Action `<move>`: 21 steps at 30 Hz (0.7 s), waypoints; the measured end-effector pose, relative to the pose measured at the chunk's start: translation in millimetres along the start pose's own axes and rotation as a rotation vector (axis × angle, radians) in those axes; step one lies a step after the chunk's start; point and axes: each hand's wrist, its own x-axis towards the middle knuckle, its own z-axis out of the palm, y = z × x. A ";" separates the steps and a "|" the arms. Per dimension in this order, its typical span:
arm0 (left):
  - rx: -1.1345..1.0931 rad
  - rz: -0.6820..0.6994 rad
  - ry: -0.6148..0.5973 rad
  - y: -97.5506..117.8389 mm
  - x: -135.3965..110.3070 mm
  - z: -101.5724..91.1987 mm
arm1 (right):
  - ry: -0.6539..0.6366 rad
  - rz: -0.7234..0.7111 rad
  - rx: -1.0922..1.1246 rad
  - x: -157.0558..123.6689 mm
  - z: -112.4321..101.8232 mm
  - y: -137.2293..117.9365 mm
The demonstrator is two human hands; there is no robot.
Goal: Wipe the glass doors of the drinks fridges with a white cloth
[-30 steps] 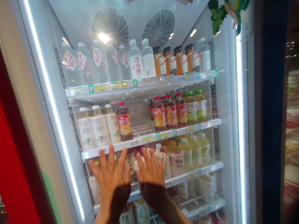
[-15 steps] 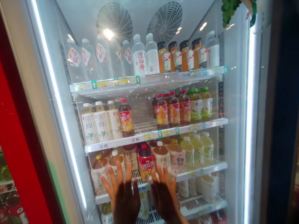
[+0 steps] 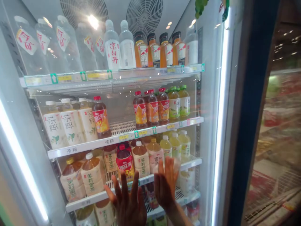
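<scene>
My left hand (image 3: pixel 128 201) is raised at the bottom middle, palm toward the drinks cooler, its fingers spread and nothing seen in it. Just right of it, my right hand (image 3: pixel 166 185) is held up with fingers stretched out and close together. Whether anything lies under that palm is hidden. Behind my left fingertips stands a red-labelled tea bottle (image 3: pixel 125 161). A pink-labelled bottle (image 3: pixel 156 155) with a yellow cap is partly covered by my right fingers. Glare spots suggest glass between the hands and the bottles; contact cannot be made out.
Clear water bottles (image 3: pixel 113 48) and orange drinks (image 3: pixel 154 50) line the top shelf (image 3: pixel 141 72). White-labelled tea bottles (image 3: pixel 53 125) fill the left of the second shelf (image 3: pixel 82 146). A light strip (image 3: pixel 219 125) and dark frame (image 3: pixel 249 125) border the right; blurred shelves (image 3: pixel 277 125) lie beyond.
The view has turned right, so the cooler sits further left. My right hand has moved right and slightly up, away from the red-labelled bottle. My left hand is lower in view, still spread.
</scene>
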 end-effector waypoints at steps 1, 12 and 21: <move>-0.008 -0.007 -0.005 9.8 -1.1 6.0 | -0.001 0.043 -0.006 19.7 -3.6 10.0; -0.091 -0.077 -0.022 120.3 6.8 62.7 | -0.012 -0.202 0.063 1.6 -34.4 129.6; -0.066 -0.094 -0.001 176.4 15.2 94.4 | 0.047 -0.167 0.083 11.4 -49.4 212.0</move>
